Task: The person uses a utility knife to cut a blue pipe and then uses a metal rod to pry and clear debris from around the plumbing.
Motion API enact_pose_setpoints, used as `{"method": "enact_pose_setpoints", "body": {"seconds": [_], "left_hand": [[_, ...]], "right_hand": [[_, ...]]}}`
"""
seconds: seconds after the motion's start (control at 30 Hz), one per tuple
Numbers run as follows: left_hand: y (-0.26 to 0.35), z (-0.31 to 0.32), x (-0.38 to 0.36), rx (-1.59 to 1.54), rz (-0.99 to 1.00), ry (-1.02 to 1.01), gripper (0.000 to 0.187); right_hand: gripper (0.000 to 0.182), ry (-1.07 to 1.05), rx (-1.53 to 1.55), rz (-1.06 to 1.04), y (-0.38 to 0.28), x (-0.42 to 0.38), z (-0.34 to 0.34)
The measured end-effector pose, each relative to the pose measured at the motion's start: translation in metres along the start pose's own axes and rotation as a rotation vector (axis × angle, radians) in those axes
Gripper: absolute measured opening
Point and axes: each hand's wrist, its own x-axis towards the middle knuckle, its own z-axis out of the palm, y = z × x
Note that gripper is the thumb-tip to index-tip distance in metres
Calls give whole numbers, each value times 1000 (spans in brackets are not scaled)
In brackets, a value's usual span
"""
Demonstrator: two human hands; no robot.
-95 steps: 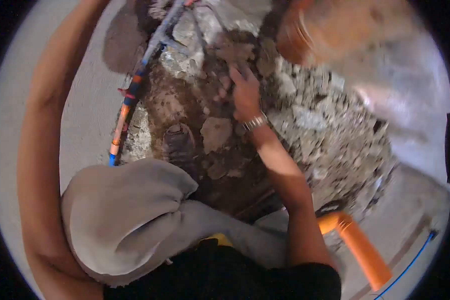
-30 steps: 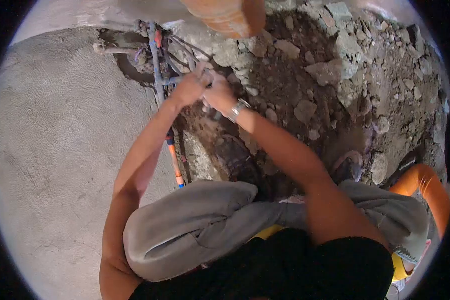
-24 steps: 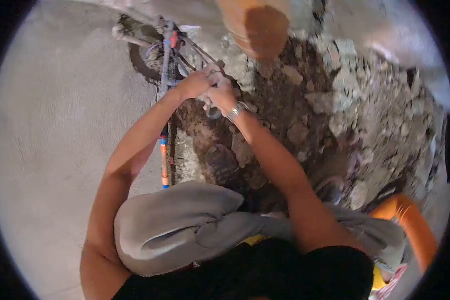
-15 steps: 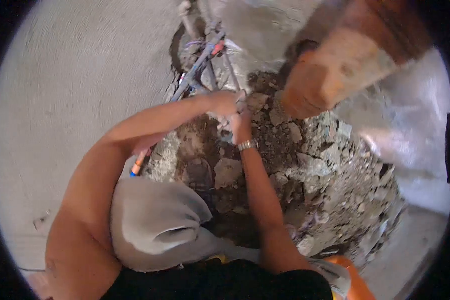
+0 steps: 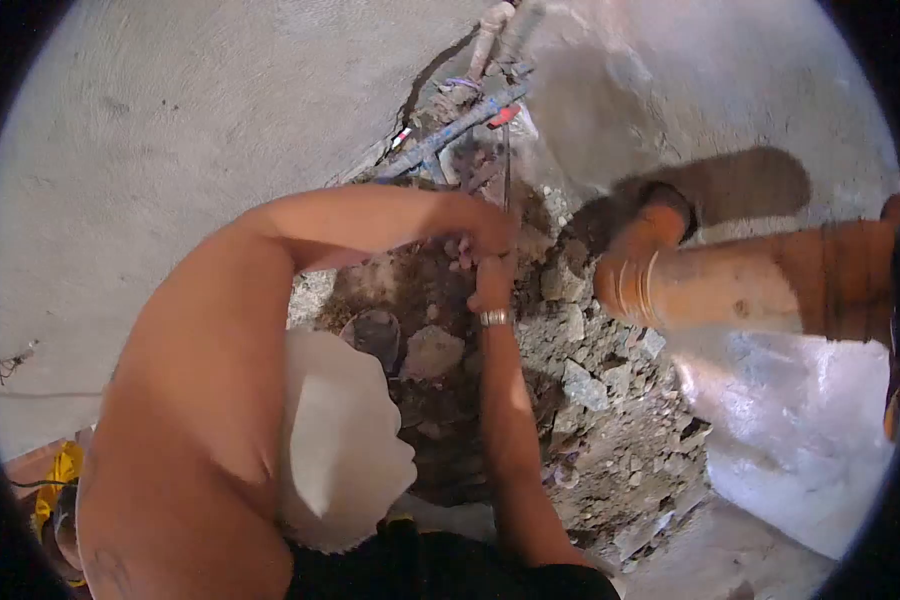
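Note:
My left hand (image 5: 485,228) is closed round a thin, straight bar (image 5: 508,165) that stands upright above a dug-out hole. Just below it, my right hand (image 5: 490,283), with a metal-banded watch (image 5: 497,317) at the wrist, is closed on the same bar. The bar's lower end is hidden by my hands and arm. Dark soil and broken stones lie around, among them a flat, pale stone (image 5: 433,352) and a rounded grey piece (image 5: 372,338) to the left of my right forearm.
Several dirty grey-blue pipes (image 5: 455,130) cross beyond my hands beside a red fitting (image 5: 504,117). An orange drain pipe (image 5: 740,290) with an elbow juts in from the right. Rubble (image 5: 630,420) lies along the hole. Grey cement (image 5: 220,120) spreads at left.
The view has shifted, and the orange pipe now lies lower and farther right. Both hands remain on the bar and appear slightly lower in view.

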Motion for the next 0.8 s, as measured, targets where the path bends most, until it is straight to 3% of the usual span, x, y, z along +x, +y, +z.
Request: {"method": "enact_pose_setpoints", "body": {"seconds": [0.07,0.13,0.2,0.27,0.33,0.4,0.47,0.5,0.57,0.63,0.7,0.77,0.8], "left_hand": [[-6,22,13,-81,62,159,33],[-28,46,48,-262,-36,65,32],[-26,57,48,-445,-111,-48,31],[-12,69,37,-516,-201,89,32],[1,58,14,-570,-299,239,34],[0,36,-4,-587,-347,320,35],[5,30,-9,-656,-345,202,45],[8,34,-6,-683,-339,157,50],[17,47,-10,-640,-350,240,42],[15,50,-18,-578,-375,334,36],[3,44,-20,-543,-391,378,33],[-12,42,-10,66,74,326,28],[-16,52,-1,56,89,323,28]], "right_hand": [[10,30,-35,-44,3,-9,5],[11,120,29,45,9,-9,4],[11,42,29,24,13,10,1],[11,-29,29,-4,21,10,-1],[12,138,2,50,9,-11,13],[13,145,14,71,7,-10,18],[14,175,32,108,15,-3,13],[15,4,-249,-170,19,5,10],[15,-181,-533,-448,28,5,5],[12,133,108,92,18,-14,23],[11,87,-51,-5,18,-9,20],[11,79,-206,-74,27,-8,12],[11,-2,-354,-220,31,5,9]]}}
